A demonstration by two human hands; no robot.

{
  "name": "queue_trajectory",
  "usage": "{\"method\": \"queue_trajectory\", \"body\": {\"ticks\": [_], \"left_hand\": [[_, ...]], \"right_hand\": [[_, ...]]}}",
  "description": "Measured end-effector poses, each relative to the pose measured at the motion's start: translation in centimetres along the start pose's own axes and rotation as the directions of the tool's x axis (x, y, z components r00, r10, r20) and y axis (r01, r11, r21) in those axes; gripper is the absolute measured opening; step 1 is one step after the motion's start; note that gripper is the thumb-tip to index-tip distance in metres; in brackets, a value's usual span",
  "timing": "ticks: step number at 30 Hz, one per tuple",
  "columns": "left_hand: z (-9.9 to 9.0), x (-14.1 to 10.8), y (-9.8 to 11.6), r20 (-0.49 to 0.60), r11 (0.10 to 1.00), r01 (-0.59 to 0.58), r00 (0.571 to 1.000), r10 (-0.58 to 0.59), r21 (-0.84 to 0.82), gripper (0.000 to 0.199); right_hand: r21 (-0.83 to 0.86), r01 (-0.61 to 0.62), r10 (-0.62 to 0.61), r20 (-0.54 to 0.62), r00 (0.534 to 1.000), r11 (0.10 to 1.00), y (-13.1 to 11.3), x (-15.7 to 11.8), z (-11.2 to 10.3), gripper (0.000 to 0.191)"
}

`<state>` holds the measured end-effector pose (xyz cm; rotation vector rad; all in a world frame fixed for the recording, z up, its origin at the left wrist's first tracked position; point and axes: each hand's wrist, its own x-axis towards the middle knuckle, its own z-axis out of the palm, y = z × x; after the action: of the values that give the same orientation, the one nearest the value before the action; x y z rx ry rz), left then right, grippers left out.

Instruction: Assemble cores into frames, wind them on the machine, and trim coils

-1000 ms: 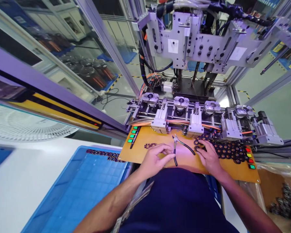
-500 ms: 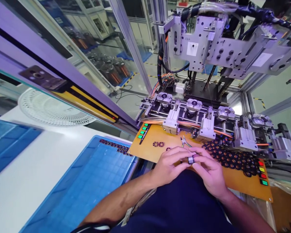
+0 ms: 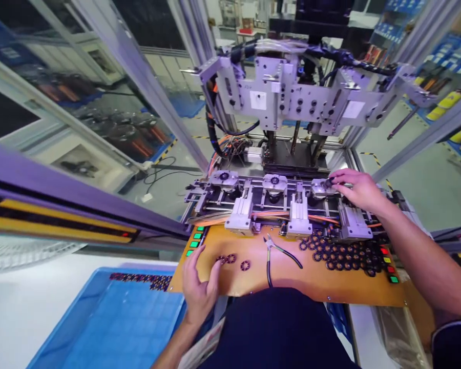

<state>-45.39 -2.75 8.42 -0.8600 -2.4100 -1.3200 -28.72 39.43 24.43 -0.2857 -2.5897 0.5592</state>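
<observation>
My right hand (image 3: 355, 188) reaches over the third fixture (image 3: 319, 188) of the machine. Its fingertips pinch a small dark round part (image 3: 329, 182) at the top of that fixture; whether the part is seated cannot be seen. Low on the orange board (image 3: 284, 279), my left hand (image 3: 202, 292) is open, thumb and fingers apart. Its thumb tip is close to two small ring-shaped motor cores (image 3: 231, 259), partly covering one. A third ring core (image 3: 245, 265) lies just right of them. Cutting pliers (image 3: 269, 243) with dark handles rest on the board, jaws toward the machine.
Many dark ring cores (image 3: 341, 251) crowd the board's right side, beside coloured buttons (image 3: 387, 260). Green buttons (image 3: 194, 244) line the left edge. A blue tray (image 3: 100, 318) with rows of cores is at lower left. The metal machine head (image 3: 292, 97) hangs above the fixtures.
My hands, together around a small shiny cylindrical part before, have separated. The right went up to the third fixture; the left moved left toward the loose cores. The view has turned right.
</observation>
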Motion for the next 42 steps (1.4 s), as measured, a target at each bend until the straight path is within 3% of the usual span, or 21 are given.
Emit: {"method": "queue_trajectory", "body": {"ticks": [4,9,20,42], "left_hand": [[1.2,-1.9,-2.3,0.034,0.992,0.119,0.992,-0.120,0.033,0.055],[1.9,-2.5,-2.7,0.098,0.991,0.126,0.987,-0.131,0.053,0.052],[2.0,-2.3,-2.8,0.121,0.990,0.115,0.985,-0.124,0.075,0.051],[2.2,-2.4,-3.0,0.111,0.989,0.117,0.986,-0.127,0.093,0.055]], "right_hand": [[-0.040,0.043,-0.039,0.104,0.994,0.998,2.5,0.9,0.6,0.020],[-0.096,0.092,-0.074,0.172,0.982,0.991,2.0,1.1,1.1,0.022],[-0.241,0.176,-0.109,0.266,0.958,0.954,1.9,1.9,1.1,0.024],[-0.383,0.209,-0.110,0.264,0.958,0.900,2.1,0.4,1.2,0.029]]}}
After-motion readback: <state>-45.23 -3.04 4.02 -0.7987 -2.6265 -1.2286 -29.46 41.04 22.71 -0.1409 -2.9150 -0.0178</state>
